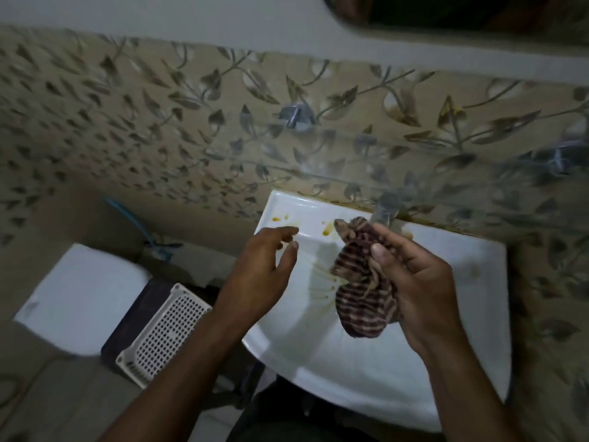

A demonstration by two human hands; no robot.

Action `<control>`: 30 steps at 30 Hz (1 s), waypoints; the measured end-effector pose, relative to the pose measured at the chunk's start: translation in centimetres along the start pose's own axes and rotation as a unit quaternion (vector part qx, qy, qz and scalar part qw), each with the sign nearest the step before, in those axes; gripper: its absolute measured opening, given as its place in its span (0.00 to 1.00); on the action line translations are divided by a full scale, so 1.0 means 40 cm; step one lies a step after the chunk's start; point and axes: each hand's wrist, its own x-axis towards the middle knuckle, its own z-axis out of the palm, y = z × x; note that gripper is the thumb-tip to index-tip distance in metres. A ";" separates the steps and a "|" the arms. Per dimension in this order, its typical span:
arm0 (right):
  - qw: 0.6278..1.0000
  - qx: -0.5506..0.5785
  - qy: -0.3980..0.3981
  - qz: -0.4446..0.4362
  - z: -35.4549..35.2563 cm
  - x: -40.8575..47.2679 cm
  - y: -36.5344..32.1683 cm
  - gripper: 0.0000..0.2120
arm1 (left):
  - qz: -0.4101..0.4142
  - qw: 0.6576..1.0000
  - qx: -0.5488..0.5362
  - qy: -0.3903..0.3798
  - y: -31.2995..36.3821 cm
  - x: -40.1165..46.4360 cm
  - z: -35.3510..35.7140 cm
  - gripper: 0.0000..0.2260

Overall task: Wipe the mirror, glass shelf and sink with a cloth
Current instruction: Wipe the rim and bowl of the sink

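So from the head cam I'm looking straight down over the sink [439, 362], white basin with yellowish-brown splotches along its back ledge and some streaks running down into the bowl. My right hand [417, 282] has the cloth [360, 301], a dark striped rag, bunched up with fingers and thumb curled round it, so that grip is closed tight on the fabric. It's held up over the middle of the basin; can't tell if the hanging end touches the porcelain. My left hand [264, 266] hovers just beside it over the sink's left edge, fingers loosely spread, holding nothing.

The glass shelf [318, 167] sits above the sink against the leaf-patterned wall tiles [127, 122], pretty blurry, you mostly see through it. The mirror [462, 11] just peeks in at the top right. Down on the left there's a toilet [79, 298] and a white perforated basket [162, 333].
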 end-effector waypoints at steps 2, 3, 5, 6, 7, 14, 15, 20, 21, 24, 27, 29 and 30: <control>0.999 -0.024 -0.021 0.005 0.036 0.009 0.016 0.15 | -0.008 1.000 0.006 0.006 -0.020 -0.003 -0.012 0.17; 0.999 -0.027 -0.029 0.014 0.050 0.013 0.023 0.15 | -0.012 1.000 0.006 0.010 -0.029 -0.006 -0.017 0.17; 0.999 -0.017 -0.033 0.039 0.071 0.021 0.037 0.16 | -0.023 1.000 0.002 0.020 -0.048 -0.013 -0.027 0.16; 0.998 -0.015 -0.029 0.051 0.078 0.024 0.045 0.16 | -0.029 0.999 -0.004 0.026 -0.058 -0.015 -0.031 0.16; 0.998 -0.018 -0.022 0.060 0.085 0.029 0.053 0.16 | -0.036 0.999 -0.011 0.031 -0.068 -0.017 -0.034 0.15; 0.992 0.035 0.040 0.117 0.140 0.061 0.101 0.16 | -0.071 0.996 -0.054 0.007 -0.142 -0.029 -0.041 0.16; 0.989 0.057 0.052 0.127 0.154 0.071 0.113 0.15 | -0.077 0.995 -0.056 0.003 -0.151 -0.029 -0.041 0.17; 0.965 0.128 0.121 0.192 0.265 0.175 0.192 0.09 | -0.100 0.992 -0.079 -0.014 -0.187 -0.002 -0.049 0.19; 0.965 0.125 0.128 0.190 0.293 0.207 0.209 0.07 | -0.102 0.991 -0.083 -0.016 -0.195 0.008 -0.053 0.19; 0.975 0.059 0.174 0.125 0.371 0.306 0.270 0.06 | -0.096 0.992 -0.078 -0.028 -0.223 0.045 -0.062 0.19; 0.973 -0.085 0.214 0.033 0.443 0.374 0.339 0.14 | -0.075 0.994 -0.063 -0.038 -0.247 0.080 -0.064 0.19; 0.963 -0.173 0.205 -0.030 0.485 0.394 0.396 0.17 | -0.060 0.996 -0.044 -0.044 -0.267 0.111 -0.057 0.19; 0.961 -0.201 0.184 -0.052 0.500 0.397 0.426 0.18 | -0.050 0.997 -0.030 -0.048 -0.278 0.126 -0.052 0.20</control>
